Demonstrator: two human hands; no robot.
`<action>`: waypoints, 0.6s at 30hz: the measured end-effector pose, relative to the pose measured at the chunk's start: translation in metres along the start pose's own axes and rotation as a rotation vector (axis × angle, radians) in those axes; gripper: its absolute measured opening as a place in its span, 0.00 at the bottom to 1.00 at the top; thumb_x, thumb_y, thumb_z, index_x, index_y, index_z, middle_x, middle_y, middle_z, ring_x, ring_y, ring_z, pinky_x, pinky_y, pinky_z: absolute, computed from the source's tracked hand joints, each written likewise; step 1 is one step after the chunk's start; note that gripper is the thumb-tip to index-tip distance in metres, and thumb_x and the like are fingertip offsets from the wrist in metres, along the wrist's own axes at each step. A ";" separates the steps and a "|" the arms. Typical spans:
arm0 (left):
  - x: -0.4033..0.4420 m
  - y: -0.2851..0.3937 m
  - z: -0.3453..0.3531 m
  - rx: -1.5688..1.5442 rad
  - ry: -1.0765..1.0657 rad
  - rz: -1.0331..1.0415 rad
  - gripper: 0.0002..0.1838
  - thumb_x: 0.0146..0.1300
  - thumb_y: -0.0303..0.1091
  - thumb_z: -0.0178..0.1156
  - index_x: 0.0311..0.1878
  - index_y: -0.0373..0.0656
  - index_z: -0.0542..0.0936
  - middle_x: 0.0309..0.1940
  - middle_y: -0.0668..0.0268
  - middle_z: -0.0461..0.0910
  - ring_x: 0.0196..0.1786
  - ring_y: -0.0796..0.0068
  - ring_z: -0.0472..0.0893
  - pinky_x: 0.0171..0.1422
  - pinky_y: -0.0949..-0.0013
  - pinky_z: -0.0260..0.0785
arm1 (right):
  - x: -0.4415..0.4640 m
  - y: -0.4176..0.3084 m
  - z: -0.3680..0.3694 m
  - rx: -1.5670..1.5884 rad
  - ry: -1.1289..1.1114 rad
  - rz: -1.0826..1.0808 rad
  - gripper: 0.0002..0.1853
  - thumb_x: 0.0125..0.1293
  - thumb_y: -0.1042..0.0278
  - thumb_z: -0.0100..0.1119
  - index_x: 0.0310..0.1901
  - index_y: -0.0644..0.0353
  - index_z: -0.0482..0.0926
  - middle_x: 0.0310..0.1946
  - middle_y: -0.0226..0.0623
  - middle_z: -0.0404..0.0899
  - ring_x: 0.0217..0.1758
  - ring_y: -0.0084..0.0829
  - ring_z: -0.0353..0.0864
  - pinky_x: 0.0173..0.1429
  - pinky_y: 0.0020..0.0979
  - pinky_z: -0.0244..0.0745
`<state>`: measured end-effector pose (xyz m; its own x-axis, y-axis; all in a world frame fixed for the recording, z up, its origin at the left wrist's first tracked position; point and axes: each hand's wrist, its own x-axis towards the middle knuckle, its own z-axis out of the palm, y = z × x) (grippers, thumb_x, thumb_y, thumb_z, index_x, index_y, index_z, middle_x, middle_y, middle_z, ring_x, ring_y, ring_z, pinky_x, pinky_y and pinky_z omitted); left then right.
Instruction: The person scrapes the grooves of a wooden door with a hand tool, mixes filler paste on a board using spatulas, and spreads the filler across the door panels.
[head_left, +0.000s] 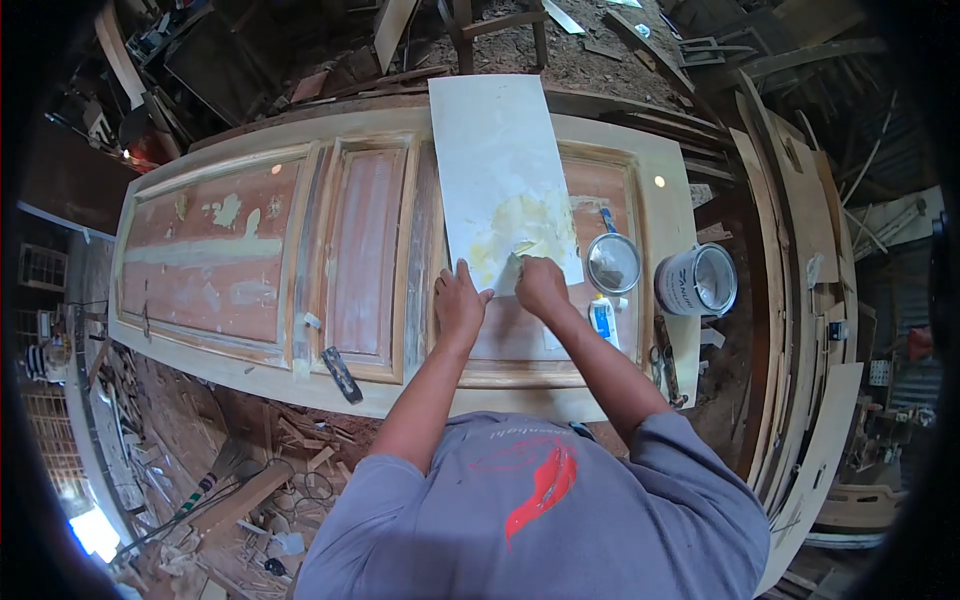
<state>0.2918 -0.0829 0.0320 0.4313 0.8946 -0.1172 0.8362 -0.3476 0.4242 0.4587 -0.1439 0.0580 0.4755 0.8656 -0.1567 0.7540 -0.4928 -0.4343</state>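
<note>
A long white board (500, 140) lies across the wooden panelled door (365, 250), with cream-yellow putty (530, 215) smeared over its near half. My left hand (462, 308) grips the board's near left corner, its thumb turned inward. Close beside it, my right hand (541, 287) is closed around a putty knife (519, 256), whose blade is mostly hidden by putty and fingers. The tool's tip touches the putty on the board. To the right sit a round lid (613, 263) with pale residue and a small white bottle with a blue label (603, 318).
An open paint can (683, 282) stands at the door's right end. Pliers or similar tools (664, 360) lie near it. A dark sanding block (341, 375) rests on the front edge. Stacked planks (790, 300) rise at right; wood scraps (310, 450) litter the floor.
</note>
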 end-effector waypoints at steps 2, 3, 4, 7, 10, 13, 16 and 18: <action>0.000 -0.001 -0.002 0.000 0.007 0.005 0.46 0.57 0.47 0.81 0.73 0.38 0.70 0.58 0.44 0.76 0.61 0.42 0.78 0.63 0.48 0.76 | 0.009 0.003 -0.019 0.015 -0.068 0.054 0.13 0.63 0.75 0.57 0.46 0.64 0.88 0.42 0.58 0.88 0.50 0.57 0.88 0.60 0.54 0.82; 0.003 0.000 -0.004 0.000 0.014 0.000 0.46 0.56 0.47 0.81 0.73 0.38 0.70 0.58 0.44 0.76 0.60 0.42 0.79 0.63 0.48 0.76 | 0.013 0.007 -0.024 0.055 0.059 0.028 0.14 0.62 0.75 0.57 0.46 0.64 0.88 0.42 0.57 0.88 0.48 0.59 0.88 0.58 0.56 0.81; 0.003 0.001 -0.004 0.000 0.013 -0.006 0.46 0.56 0.46 0.81 0.73 0.38 0.70 0.57 0.44 0.76 0.60 0.42 0.79 0.63 0.49 0.76 | 0.014 0.001 -0.035 0.062 0.107 0.057 0.14 0.60 0.78 0.56 0.44 0.64 0.88 0.43 0.55 0.89 0.50 0.57 0.87 0.58 0.54 0.81; -0.002 0.002 -0.003 -0.004 -0.006 -0.014 0.46 0.57 0.46 0.81 0.73 0.38 0.70 0.57 0.44 0.76 0.60 0.42 0.79 0.63 0.49 0.76 | 0.016 0.027 0.018 -0.091 0.263 -0.209 0.18 0.59 0.79 0.57 0.51 0.61 0.87 0.49 0.50 0.88 0.55 0.51 0.84 0.61 0.48 0.78; 0.001 0.002 -0.003 -0.005 0.024 0.007 0.45 0.56 0.45 0.81 0.73 0.37 0.70 0.55 0.46 0.76 0.58 0.43 0.79 0.61 0.49 0.76 | -0.025 0.024 0.048 -0.154 0.186 -0.378 0.21 0.59 0.77 0.59 0.56 0.60 0.84 0.51 0.46 0.86 0.55 0.48 0.83 0.61 0.45 0.76; -0.004 -0.002 0.000 0.004 0.039 0.028 0.45 0.56 0.44 0.81 0.72 0.37 0.70 0.54 0.47 0.76 0.58 0.44 0.79 0.61 0.50 0.76 | -0.044 0.018 0.022 -0.060 0.133 -0.416 0.19 0.59 0.77 0.59 0.52 0.58 0.87 0.46 0.45 0.88 0.53 0.49 0.83 0.60 0.46 0.78; 0.000 0.001 -0.002 0.010 0.035 0.017 0.45 0.56 0.44 0.82 0.72 0.37 0.70 0.54 0.47 0.75 0.58 0.44 0.79 0.60 0.50 0.76 | 0.000 0.019 -0.024 -0.041 0.106 -0.149 0.16 0.59 0.78 0.58 0.47 0.58 0.89 0.42 0.46 0.89 0.51 0.51 0.85 0.60 0.48 0.80; -0.002 0.003 -0.002 0.005 0.009 0.007 0.45 0.57 0.45 0.81 0.73 0.37 0.70 0.55 0.45 0.75 0.59 0.43 0.79 0.61 0.49 0.76 | 0.037 0.028 -0.018 -0.021 0.137 -0.175 0.15 0.58 0.78 0.58 0.45 0.59 0.90 0.41 0.48 0.89 0.50 0.52 0.85 0.61 0.49 0.80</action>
<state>0.2923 -0.0852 0.0352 0.4343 0.8945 -0.1059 0.8347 -0.3554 0.4206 0.5057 -0.1271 0.0558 0.3925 0.9188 0.0417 0.8392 -0.3392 -0.4252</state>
